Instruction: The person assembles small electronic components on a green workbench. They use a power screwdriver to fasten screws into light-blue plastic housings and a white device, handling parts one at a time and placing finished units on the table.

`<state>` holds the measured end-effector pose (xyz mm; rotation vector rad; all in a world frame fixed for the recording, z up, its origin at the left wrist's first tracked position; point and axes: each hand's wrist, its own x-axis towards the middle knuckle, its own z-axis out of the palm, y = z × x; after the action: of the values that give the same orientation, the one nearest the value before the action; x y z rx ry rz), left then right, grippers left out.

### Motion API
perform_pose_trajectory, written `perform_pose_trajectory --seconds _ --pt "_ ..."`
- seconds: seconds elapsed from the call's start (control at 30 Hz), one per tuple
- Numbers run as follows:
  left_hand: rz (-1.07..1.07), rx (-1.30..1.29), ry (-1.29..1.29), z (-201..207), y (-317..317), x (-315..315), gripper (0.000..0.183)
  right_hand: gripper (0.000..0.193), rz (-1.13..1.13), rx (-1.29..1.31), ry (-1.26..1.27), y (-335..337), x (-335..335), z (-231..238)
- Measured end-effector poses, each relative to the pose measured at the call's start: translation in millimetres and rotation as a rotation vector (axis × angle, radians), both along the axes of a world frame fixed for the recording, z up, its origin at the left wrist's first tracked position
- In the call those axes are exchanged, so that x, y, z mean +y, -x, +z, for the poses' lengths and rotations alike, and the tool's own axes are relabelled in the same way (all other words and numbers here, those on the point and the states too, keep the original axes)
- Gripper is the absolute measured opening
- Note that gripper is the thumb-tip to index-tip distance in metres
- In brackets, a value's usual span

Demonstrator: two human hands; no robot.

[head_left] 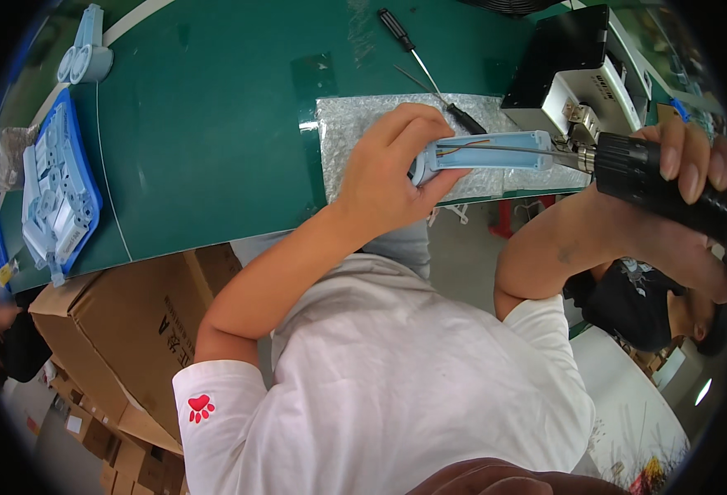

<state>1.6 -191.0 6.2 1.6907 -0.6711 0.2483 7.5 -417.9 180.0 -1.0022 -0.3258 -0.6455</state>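
My left hand [400,165] grips the left end of a light blue plastic housing [503,152], thumb below and fingers above. A thin reddish wire [466,146] shows inside its hollow. On the right, my right hand [693,161] is wrapped round a black electric screwdriver [639,165], held nearly level. Its long metal bit points left and reaches into the housing, toward the end in my left hand. Where the bit's tip meets the housing I cannot make out. Bubble wrap [338,124] lies on the table beneath both.
Two black-handled tools [396,31] [466,120] lie beyond the housing on the green table [215,107]. A black and white machine [557,74] stands at the right. At the left are a blue tray [91,194] of light blue parts and a cardboard box [124,330]. Another person [627,301] is at the right.
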Motion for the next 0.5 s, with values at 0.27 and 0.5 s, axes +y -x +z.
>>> perform_pose_trajectory --seconds 0.27,0.5 --pt "0.004 -0.018 0.015 0 -2 -3 0.037 0.078 0.349 -0.033 0.082 -3 -12 -13" --pt "0.008 0.071 -0.017 7 -5 -6 0.034 0.062 0.327 -0.231 -0.157 19 -20 34"
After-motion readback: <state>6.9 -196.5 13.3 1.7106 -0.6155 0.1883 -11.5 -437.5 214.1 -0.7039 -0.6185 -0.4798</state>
